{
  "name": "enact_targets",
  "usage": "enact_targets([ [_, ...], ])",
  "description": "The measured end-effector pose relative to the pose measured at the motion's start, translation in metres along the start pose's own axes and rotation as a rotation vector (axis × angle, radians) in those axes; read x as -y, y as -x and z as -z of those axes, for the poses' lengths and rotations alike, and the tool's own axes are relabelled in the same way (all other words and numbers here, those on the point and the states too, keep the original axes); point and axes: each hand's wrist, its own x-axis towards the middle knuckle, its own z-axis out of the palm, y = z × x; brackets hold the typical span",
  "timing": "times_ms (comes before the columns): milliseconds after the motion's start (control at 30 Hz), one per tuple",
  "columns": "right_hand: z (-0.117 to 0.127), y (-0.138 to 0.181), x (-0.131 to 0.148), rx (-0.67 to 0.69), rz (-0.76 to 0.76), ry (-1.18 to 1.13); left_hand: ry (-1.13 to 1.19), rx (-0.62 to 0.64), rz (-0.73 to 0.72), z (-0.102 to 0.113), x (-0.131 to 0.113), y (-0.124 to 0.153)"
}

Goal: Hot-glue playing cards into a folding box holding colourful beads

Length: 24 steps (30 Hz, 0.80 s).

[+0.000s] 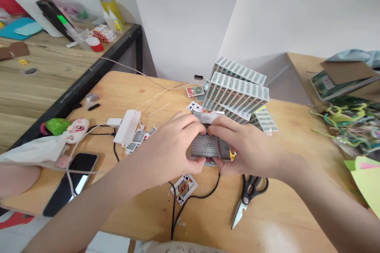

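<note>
My left hand (175, 142) and my right hand (240, 142) are both closed around a small boxy piece made of playing cards (204, 147), grey patterned backs facing up. Thumbs press its near side, while fingers grip its top and far side. Part of the piece is hidden behind my fingers. On the table below lies a face-up jack card (184, 189), beside a black cable (204, 196). Scissors (247, 195) with black handles rest near my right wrist. Just beyond the piece sits a club card (194, 106).
Stacked card boxes (237, 91) stand at the back, beside a single card box (195, 91). Loose cards (139, 138) and a white box (127, 128) lie left. A phone (73, 180) is at the left edge. Colourful strands (353, 122) are heaped at right.
</note>
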Motion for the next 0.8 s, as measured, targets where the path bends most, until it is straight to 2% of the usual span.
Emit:
enact_targets([
  [300, 0.0016, -0.0061, -0.0008, 0.023, 0.036, -0.029, -0.065, 0.022, -0.075, -0.0018, 0.0015, -0.0062],
  [800, -0.0008, -0.008, -0.0023, 0.043, 0.043, -0.13, -0.08, -0.001, -0.074, -0.004, 0.0034, -0.0063],
])
